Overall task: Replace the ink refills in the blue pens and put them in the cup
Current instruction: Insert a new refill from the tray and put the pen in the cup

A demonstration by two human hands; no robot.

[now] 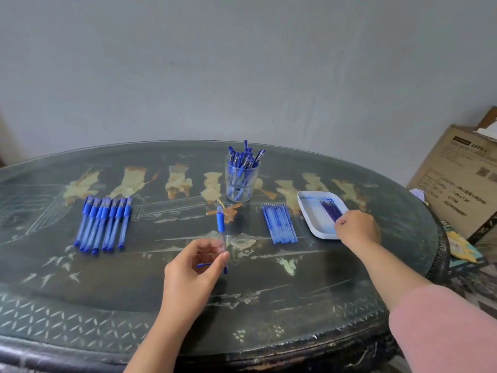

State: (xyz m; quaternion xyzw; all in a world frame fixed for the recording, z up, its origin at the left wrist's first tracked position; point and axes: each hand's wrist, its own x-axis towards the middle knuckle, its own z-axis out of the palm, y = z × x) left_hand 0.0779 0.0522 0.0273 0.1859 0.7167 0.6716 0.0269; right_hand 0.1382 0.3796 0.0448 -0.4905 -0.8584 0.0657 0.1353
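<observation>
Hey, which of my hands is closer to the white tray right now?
Right. The right hand is at the near edge of the white tray; the left hand is well to its left, holding a pen mid-table.

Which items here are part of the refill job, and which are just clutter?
Job: pen barrel in left hand; pen row; refills; tray at right hand; cup.
Clutter: cardboard box; yellow packet.
</observation>
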